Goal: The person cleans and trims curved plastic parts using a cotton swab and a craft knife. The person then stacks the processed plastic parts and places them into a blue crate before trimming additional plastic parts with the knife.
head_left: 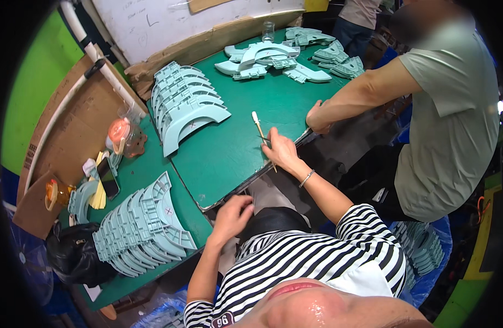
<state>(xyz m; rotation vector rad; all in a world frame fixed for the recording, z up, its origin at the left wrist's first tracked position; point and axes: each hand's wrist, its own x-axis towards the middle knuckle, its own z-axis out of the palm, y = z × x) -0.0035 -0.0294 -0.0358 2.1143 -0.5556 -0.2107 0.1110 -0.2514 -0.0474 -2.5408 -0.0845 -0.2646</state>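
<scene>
My right hand is at the front edge of the green table, fingers closed around a thin tan stick with a white end. A small dark piece shows by the fingertips, too small to name. My left hand hovers beside the table corner above my lap, fingers loosely curled and apart, with nothing visible in it. Left of the stick stands a row of pale green curved plastic parts. Another row of the same parts lies nearer, left of my left hand; a red cross marks its end piece.
Loose curved parts are heaped at the back. A co-worker's arm rests at the table's right edge. An orange-lidded jug, a phone and a black bag are on the left. Blue-lined bins hold parts.
</scene>
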